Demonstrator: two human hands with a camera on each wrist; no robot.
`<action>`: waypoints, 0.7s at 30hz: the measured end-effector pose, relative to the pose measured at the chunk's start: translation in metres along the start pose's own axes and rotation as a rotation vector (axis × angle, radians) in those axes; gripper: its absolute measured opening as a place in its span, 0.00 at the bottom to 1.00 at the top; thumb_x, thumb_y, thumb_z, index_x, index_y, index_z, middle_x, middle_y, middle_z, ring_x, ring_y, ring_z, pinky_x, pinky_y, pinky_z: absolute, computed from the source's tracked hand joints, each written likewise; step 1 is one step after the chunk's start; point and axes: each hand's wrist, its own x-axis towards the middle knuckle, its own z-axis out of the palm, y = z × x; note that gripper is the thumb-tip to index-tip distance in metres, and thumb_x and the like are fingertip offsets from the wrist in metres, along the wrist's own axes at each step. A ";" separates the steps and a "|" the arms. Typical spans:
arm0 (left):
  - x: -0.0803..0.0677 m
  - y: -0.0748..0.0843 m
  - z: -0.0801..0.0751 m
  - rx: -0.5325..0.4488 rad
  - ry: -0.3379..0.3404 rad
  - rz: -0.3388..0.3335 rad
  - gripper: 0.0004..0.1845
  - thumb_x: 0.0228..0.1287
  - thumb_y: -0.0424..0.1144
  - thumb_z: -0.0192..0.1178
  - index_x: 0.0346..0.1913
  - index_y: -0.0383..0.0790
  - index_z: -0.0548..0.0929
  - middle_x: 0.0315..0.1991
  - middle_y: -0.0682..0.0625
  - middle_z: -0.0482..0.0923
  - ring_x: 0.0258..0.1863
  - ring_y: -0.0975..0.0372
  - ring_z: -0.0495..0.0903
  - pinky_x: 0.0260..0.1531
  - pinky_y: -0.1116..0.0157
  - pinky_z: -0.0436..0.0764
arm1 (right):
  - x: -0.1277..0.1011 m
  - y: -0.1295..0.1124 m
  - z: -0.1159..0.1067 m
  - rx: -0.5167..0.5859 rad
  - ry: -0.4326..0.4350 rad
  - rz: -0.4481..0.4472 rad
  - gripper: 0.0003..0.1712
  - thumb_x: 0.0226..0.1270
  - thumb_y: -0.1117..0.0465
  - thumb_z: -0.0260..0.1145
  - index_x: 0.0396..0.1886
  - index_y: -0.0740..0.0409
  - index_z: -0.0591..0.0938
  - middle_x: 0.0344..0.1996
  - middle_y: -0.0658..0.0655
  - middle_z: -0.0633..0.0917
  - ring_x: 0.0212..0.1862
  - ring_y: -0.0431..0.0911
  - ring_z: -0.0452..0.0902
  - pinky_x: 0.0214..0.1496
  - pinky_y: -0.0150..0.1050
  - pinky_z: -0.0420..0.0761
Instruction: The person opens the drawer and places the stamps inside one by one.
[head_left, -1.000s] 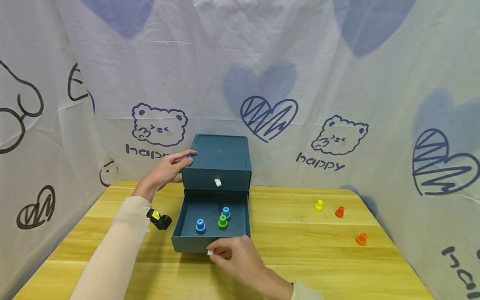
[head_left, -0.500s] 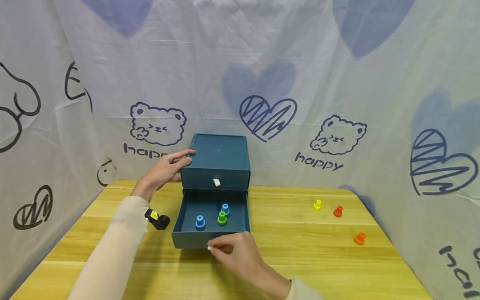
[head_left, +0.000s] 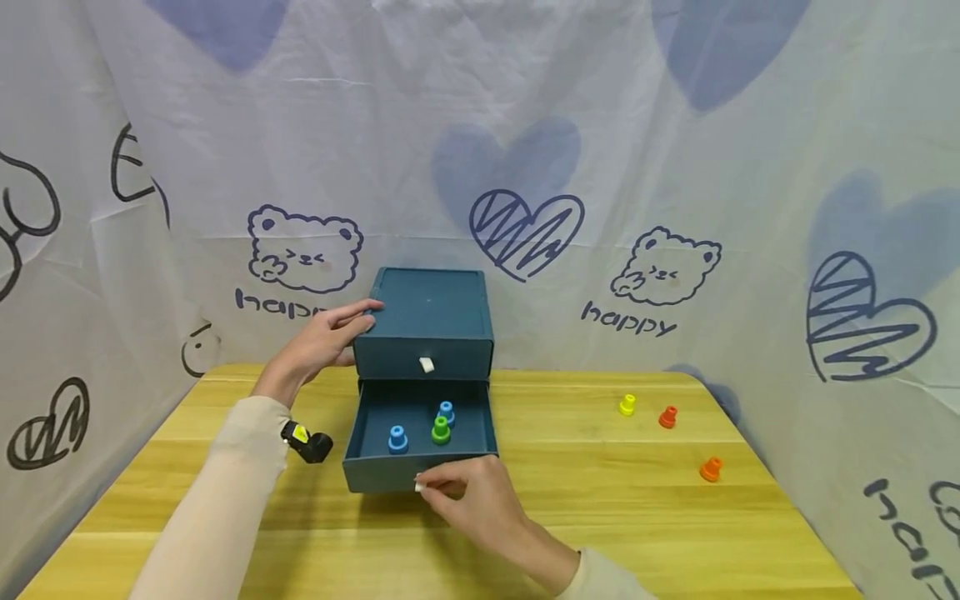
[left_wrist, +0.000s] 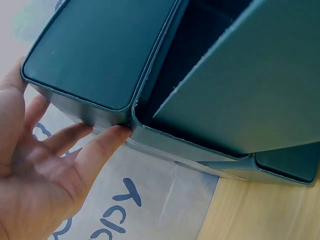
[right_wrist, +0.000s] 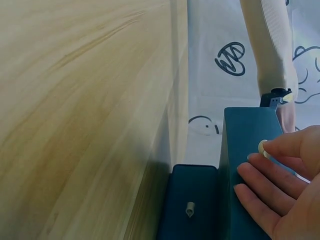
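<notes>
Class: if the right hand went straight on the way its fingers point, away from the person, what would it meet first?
The right hand already touches the open lower drawer front, likely pushing it inward.

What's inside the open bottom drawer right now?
The bottom drawer holds two blue pegs and a green peg. Its front wall hides the nearest floor strip.

Head view: high, facing forward-down over whole bench (head_left: pixel 637 517). Left wrist view: close at drawer box (left_wrist: pixel 100 55) rear corner. Right wrist view: close along drawer front (right_wrist: pixel 245 165). All share drawer box.
</notes>
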 end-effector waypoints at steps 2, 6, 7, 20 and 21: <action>-0.001 0.000 0.000 0.001 0.001 0.000 0.29 0.81 0.55 0.50 0.79 0.56 0.65 0.84 0.42 0.49 0.82 0.41 0.52 0.68 0.38 0.73 | 0.001 0.001 0.000 0.002 0.001 -0.003 0.06 0.65 0.68 0.73 0.41 0.61 0.93 0.38 0.56 0.94 0.38 0.34 0.90 0.40 0.21 0.84; -0.002 0.000 -0.001 0.000 0.000 0.000 0.29 0.81 0.55 0.50 0.79 0.55 0.65 0.84 0.42 0.48 0.82 0.41 0.52 0.69 0.38 0.72 | 0.003 0.001 0.000 0.001 0.006 -0.009 0.06 0.65 0.68 0.74 0.40 0.60 0.93 0.38 0.55 0.94 0.39 0.35 0.90 0.40 0.22 0.85; -0.002 0.000 -0.001 0.000 0.001 -0.001 0.29 0.81 0.55 0.50 0.79 0.55 0.65 0.84 0.42 0.48 0.82 0.41 0.52 0.69 0.38 0.72 | 0.004 0.002 -0.001 0.000 0.007 -0.007 0.06 0.65 0.68 0.74 0.40 0.59 0.93 0.38 0.55 0.94 0.39 0.35 0.90 0.40 0.23 0.85; 0.000 -0.002 0.001 0.002 0.008 0.013 0.29 0.81 0.55 0.50 0.79 0.54 0.65 0.83 0.39 0.51 0.81 0.39 0.54 0.67 0.37 0.74 | 0.017 0.006 -0.003 0.003 0.012 0.023 0.06 0.66 0.66 0.74 0.40 0.59 0.93 0.38 0.55 0.94 0.37 0.36 0.90 0.40 0.24 0.86; 0.000 -0.002 0.001 0.003 0.010 0.009 0.29 0.81 0.55 0.50 0.79 0.54 0.65 0.84 0.39 0.51 0.81 0.39 0.54 0.67 0.38 0.74 | 0.018 0.007 -0.003 0.003 0.015 0.021 0.06 0.66 0.66 0.74 0.40 0.59 0.93 0.38 0.55 0.94 0.37 0.37 0.90 0.40 0.24 0.86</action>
